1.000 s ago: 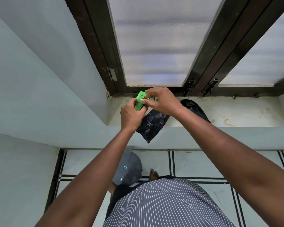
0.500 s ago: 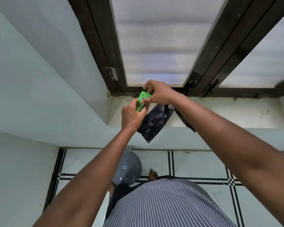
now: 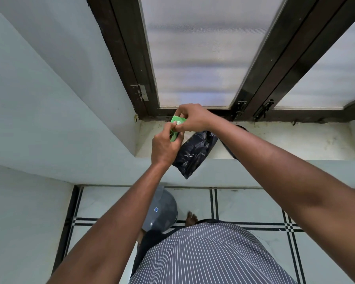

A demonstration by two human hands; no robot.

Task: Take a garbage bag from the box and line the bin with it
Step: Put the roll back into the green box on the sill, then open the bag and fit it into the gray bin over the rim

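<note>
Frosted glass panes in a dark window frame (image 3: 131, 64) sat behind the white sill (image 3: 295, 140); the grey domed plastic bin (image 3: 162, 214) stood on tiled floor below, partly hidden by the left forearm. Versus half a second earlier, the right hand (image 3: 193, 117) shifted lower onto the small green cardboard box (image 3: 177, 121), pinching its top, while the left hand (image 3: 164, 146) gripped its bottom. Crinkled black plastic garbage bag (image 3: 195, 154) hung under the right wrist, over the sill edge.

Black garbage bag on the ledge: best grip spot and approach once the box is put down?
Probably the corner of the black garbage bag that overhangs the front edge of the window ledge. It hangs free with nothing under it, so a pinch from below and in front looks easiest. Both the left hand and the right hand now hold the green box.
</note>
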